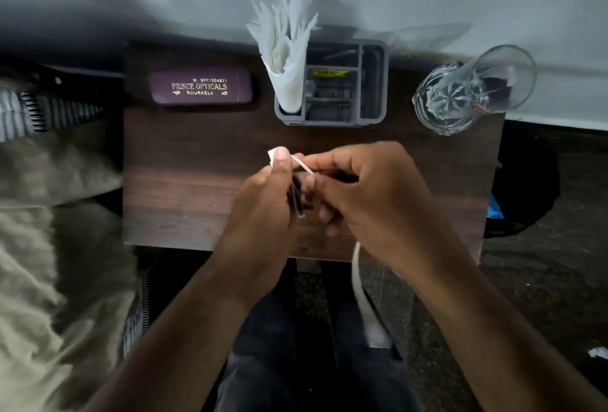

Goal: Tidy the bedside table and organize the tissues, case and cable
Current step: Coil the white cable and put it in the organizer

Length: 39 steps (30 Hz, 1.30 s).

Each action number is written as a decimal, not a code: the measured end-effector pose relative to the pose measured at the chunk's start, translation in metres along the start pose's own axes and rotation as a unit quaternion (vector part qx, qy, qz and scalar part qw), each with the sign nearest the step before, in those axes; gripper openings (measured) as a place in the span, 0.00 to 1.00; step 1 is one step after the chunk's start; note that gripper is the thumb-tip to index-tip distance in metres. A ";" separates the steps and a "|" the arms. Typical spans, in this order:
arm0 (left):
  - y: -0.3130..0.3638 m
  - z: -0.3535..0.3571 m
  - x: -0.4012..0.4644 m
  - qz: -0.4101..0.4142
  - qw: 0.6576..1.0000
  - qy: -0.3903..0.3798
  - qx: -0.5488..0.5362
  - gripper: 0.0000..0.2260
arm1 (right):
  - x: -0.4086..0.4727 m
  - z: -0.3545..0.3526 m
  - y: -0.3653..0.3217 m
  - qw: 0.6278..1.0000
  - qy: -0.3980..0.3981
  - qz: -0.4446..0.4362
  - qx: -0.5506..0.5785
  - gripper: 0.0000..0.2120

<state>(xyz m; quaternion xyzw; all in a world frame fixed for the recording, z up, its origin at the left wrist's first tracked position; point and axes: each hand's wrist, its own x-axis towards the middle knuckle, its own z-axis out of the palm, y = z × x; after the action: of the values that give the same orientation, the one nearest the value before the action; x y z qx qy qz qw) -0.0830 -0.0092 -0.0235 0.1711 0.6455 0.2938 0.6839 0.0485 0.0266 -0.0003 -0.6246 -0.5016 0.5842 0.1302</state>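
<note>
Grey organizer (375, 82), white tissues (284, 49) upright in its left compartment.

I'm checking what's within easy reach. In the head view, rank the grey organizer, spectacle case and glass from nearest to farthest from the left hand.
From the left hand:
1. Grey organizer, straight ahead, slightly right.
2. Spectacle case, back left.
3. Glass, at the table's far right corner.

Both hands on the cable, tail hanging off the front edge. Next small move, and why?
Probably draw another loop of the white cable up into the left hand with the right hand: its tail dangles below the table edge, while tissues and case look placed.
</note>
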 end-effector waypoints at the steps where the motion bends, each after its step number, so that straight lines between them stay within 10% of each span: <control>1: 0.003 0.001 0.001 0.001 1.000 -0.001 -0.029 0.19 | -0.005 0.001 0.002 1.000 0.004 -0.002 0.014 0.06; 5: 0.015 0.000 0.010 -0.019 0.960 -0.011 -0.280 0.14 | -0.019 -0.009 0.009 0.992 -0.014 0.031 0.118 0.05; 12: 0.037 -0.028 0.011 -0.064 0.895 -0.213 -0.386 0.11 | -0.013 -0.052 0.024 0.930 -0.323 0.175 0.006 0.20; 19: 0.022 -0.029 -0.002 -0.072 0.962 -0.256 -0.060 0.12 | 0.019 -0.041 0.014 0.988 -0.104 0.080 -0.079 0.18; 23: 0.020 -0.029 0.000 -0.036 0.955 -0.288 0.062 0.11 | 0.032 -0.034 0.006 0.986 -0.110 0.075 -0.095 0.05; 27: 0.016 -0.026 0.001 0.006 0.959 -0.237 0.156 0.11 | 0.037 -0.041 0.001 0.992 -0.112 0.030 -0.041 0.14; 31: 0.008 -0.008 0.005 0.051 0.986 -0.068 0.141 0.17 | 0.030 -0.023 -0.002 0.999 -0.018 -0.016 -0.034 0.10; 36: 0.006 0.006 0.020 -0.025 0.998 -0.040 -0.049 0.28 | 0.009 0.007 0.003 0.996 0.070 -0.048 0.003 0.09; 39: 0.015 0.003 0.022 -0.068 0.981 -0.030 -0.181 0.15 | -0.001 0.012 0.011 0.994 0.010 -0.008 0.110 0.09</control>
<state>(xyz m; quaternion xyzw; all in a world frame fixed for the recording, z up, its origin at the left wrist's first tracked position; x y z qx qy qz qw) -0.0832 0.0159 -0.0310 0.0092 0.5710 0.3531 0.7410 0.0435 0.0160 -0.0116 -0.6086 -0.4381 0.6283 0.2073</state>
